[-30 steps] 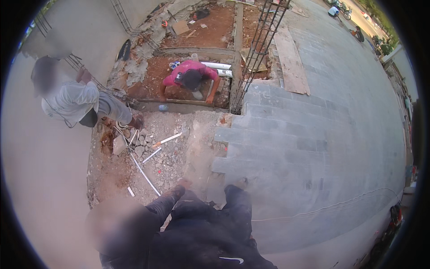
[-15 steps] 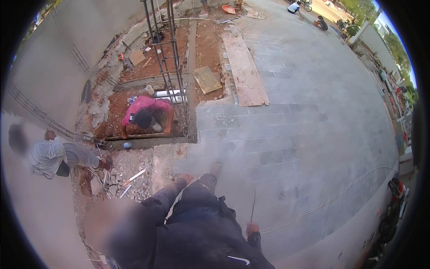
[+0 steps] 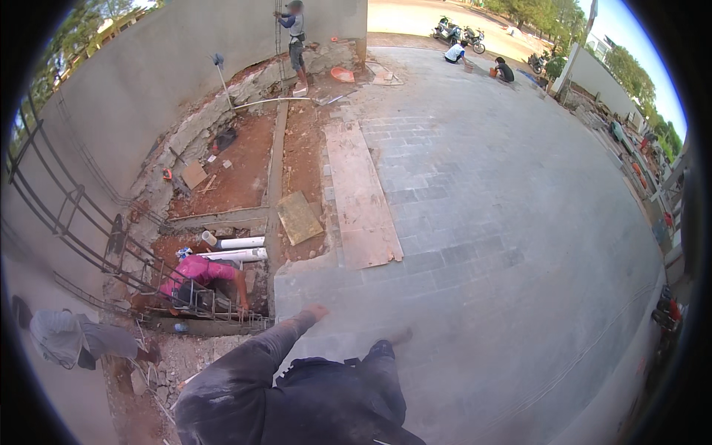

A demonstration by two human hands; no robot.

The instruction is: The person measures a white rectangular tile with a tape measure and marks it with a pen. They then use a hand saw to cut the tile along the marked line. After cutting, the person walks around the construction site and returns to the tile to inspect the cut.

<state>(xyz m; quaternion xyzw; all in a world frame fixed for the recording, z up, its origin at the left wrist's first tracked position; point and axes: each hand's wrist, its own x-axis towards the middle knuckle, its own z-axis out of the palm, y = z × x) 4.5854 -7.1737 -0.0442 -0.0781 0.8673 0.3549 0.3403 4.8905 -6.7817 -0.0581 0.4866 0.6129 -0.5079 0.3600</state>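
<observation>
Neither of my hands shows; whatever they hold is out of sight. My dark-clothed body and legs fill the lower middle, with my left foot (image 3: 317, 310) and my right foot (image 3: 400, 335) on the grey paving (image 3: 475, 297). Ahead of my feet a long pinkish board (image 3: 363, 196) lies flat on the paving's edge. Left of my left foot is a dug-out pit, where a co-worker in a pink shirt (image 3: 194, 271) bends down low. White pipes (image 3: 237, 254) lie in that pit beyond the co-worker.
A rebar cage (image 3: 74, 215) stands at the left, in front of the pit. Another co-worker in grey (image 3: 63, 337) is near the left wall. A square board (image 3: 300, 218) rests on the dirt. Someone stands by the far wall (image 3: 297, 44); two people crouch at the far right.
The view has tilted up and turned right, so the pit appears lower and farther left. My right hand, earlier closed on a thin dark rod, has left the picture. My feet have shifted.
</observation>
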